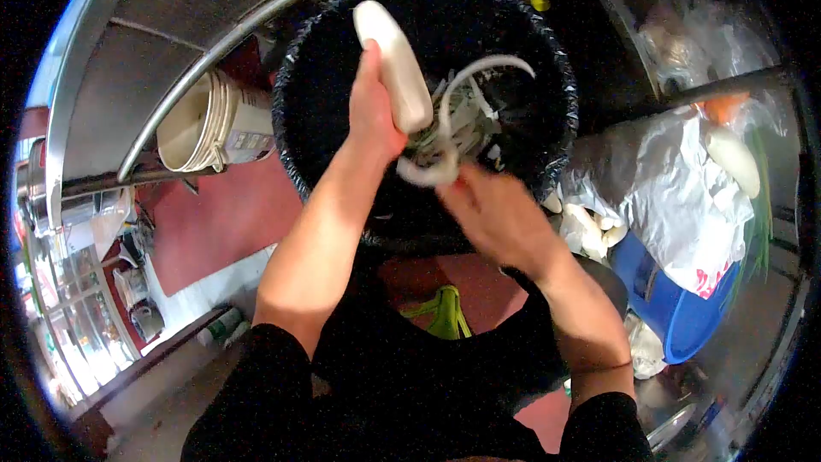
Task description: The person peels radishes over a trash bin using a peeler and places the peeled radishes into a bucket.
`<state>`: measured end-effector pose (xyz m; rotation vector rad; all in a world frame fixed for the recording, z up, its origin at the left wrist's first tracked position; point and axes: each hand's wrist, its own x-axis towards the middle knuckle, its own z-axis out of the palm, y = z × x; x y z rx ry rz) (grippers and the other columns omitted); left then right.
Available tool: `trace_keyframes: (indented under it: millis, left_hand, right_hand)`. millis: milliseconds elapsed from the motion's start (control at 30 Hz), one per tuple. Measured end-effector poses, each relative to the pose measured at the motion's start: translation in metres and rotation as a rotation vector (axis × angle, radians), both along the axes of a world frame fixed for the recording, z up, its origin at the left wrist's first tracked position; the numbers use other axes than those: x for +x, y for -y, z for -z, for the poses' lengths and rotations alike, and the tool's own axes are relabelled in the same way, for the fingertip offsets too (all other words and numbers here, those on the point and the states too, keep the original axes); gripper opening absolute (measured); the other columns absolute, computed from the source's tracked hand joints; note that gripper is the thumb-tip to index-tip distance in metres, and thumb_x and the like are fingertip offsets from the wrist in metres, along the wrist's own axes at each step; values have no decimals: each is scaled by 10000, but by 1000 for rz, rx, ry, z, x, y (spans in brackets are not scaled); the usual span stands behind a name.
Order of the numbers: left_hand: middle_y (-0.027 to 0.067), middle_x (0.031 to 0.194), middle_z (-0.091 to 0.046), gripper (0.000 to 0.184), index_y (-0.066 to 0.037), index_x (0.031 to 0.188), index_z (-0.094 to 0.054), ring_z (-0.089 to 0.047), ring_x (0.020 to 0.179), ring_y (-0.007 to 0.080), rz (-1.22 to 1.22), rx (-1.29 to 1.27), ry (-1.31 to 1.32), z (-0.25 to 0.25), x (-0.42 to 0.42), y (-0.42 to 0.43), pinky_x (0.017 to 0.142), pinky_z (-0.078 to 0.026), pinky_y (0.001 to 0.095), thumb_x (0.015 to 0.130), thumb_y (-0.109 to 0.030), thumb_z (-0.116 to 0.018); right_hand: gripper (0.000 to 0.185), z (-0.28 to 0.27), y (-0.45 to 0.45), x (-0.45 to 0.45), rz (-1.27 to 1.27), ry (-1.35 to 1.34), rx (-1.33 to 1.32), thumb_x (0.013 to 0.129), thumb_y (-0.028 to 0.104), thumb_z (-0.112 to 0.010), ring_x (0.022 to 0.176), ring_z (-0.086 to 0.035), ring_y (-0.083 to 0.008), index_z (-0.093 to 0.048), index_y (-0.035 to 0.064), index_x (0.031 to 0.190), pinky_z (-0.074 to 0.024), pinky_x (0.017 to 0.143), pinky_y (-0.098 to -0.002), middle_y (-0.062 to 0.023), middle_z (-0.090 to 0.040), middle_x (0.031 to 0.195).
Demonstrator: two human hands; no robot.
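Note:
My left hand is wrapped round a long white peeled vegetable, tilted over a bin lined with a black bag. To its right my right hand is closed, with its fingers blurred. At its fingertips is a blurred pale object, perhaps a peeler, that I cannot make out clearly. A long curled white peel arches up from there over the bin. Inside the bin lies a heap of pale peelings, partly hidden behind the peel.
A white bucket stands at the left beside a curved metal rail. At the right, plastic bags lie by a blue container, with another white vegetable on top. Red flooring shows below.

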<state>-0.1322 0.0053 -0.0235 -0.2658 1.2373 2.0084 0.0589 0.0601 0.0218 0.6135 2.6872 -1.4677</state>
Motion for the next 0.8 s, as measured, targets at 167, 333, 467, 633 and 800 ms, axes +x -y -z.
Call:
trace_keyframes:
  millis: [167, 333, 467, 633, 800]
  left_hand:
    - [177, 1029, -661, 589, -45, 1225, -543, -648, 876, 320, 120, 213, 9, 3, -4, 10, 747, -545, 446, 951, -556, -440]
    - [128, 1061, -649, 629, -105, 1264, -537, -624, 914, 254, 297, 216, 293, -17, 43, 0, 798, -519, 402, 947, -628, -389]
    - [80, 1146, -605, 619, -137, 1321, -511, -605, 975, 209, 392, 131, 119, -10, 67, -6, 825, -516, 378, 959, -625, -391]
    - [65, 1129, -613, 606, -134, 1303, -525, -592, 1005, 198, 428, 174, 94, -4, 58, -7, 865, -499, 353, 964, -620, -395]
    - [122, 1013, -620, 701, -61, 1195, -548, -616, 879, 268, 30, 59, 47, -4, -4, 4, 772, -521, 439, 940, -684, -356]
  right_hand:
    - [321, -10, -23, 3, 145, -106, -147, 949, 299, -571, 792, -693, -328, -630, 3, 1059, -509, 677, -405, -224, -675, 848]
    - [387, -3, -62, -20, 411, -102, -141, 974, 342, -528, 722, -648, -310, -622, -30, 1025, -492, 688, -375, -222, -664, 852]
    - [422, 10, -68, -31, 423, -108, -81, 985, 371, -476, 872, -639, -443, -612, -27, 996, -492, 754, -453, -279, -656, 896]
    - [407, 7, -47, -23, 351, -109, -3, 991, 357, -452, 829, -633, -474, -580, -24, 1058, -506, 714, -513, -291, -653, 852]
    - [312, -5, 1, 7, -57, 77, -10, 959, 297, -553, 762, -624, -457, -591, -9, 1009, -475, 643, -474, -269, -621, 761]
